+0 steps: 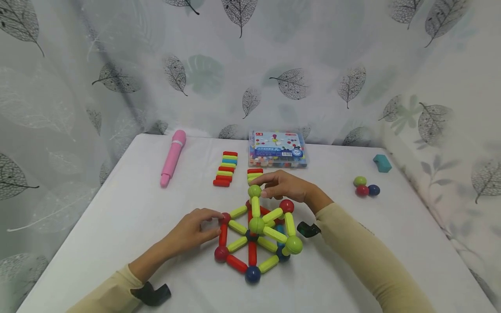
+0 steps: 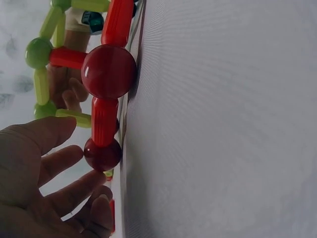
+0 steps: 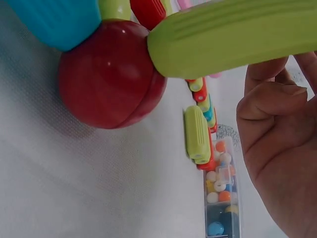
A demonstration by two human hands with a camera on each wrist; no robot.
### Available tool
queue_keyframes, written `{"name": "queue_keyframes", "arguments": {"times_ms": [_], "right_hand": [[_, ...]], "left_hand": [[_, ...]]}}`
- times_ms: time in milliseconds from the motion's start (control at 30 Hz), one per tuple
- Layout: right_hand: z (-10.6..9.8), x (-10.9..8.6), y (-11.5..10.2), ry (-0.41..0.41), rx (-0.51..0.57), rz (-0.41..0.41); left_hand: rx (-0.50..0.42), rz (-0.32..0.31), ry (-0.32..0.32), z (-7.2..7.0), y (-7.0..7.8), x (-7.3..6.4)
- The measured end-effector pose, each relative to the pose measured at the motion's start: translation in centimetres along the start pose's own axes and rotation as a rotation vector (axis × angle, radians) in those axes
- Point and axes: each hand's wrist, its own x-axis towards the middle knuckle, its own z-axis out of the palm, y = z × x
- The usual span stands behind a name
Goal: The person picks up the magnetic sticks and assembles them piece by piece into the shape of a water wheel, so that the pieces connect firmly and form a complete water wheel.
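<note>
While a pink wand (image 1: 173, 159) is seen leftmost, the central rod-and-ball frame (image 1: 252, 253) is touched by the left hand (image 1: 192, 229), fingers apart; the frame's green ball (image 1: 254, 191) is pinched by the right hand (image 1: 287, 187), short rods (image 1: 255, 175) before a plastic box (image 1: 278, 148) being partly hidden; loose balls (image 1: 362, 190) and a teal block (image 1: 382, 163) are seen rightmost.

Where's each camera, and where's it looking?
Head: on the person's head, looking forward and down at a colourful structure of balls and rods; left hand and right hand show.
Left wrist: on that wrist, looking across the white tabletop at shiny red balls; left hand close, right hand beyond.
Right wrist: on that wrist, looking past a red ball toward a clear plastic box of coloured beads; right hand partly shows.
Head and right wrist share that box.
</note>
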Motion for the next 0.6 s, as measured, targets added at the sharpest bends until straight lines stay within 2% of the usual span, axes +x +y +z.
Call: {"name": "queue_keyframes", "arguments": {"times_ms": [333, 400, 533, 600], "right_hand": [[0.2, -0.2, -0.1, 0.01, -0.009, 0.01], [0.0, -0.3, 0.0, 0.068, -0.025, 0.02], [-0.6, 0.2, 0.8, 0.299, -0.024, 0.091], [-0.9, 0.8, 1.5, 0.388, -0.028, 0.134]], "left_hand": [[-0.007, 0.0, -0.006, 0.0, 0.1, 0.1], [-0.006, 0.002, -0.003, 0.0, 0.1, 0.1], [0.0, 0.008, 0.003, 0.0, 0.2, 0.0], [0.0, 0.003, 0.001, 0.0, 0.2, 0.0]]}}
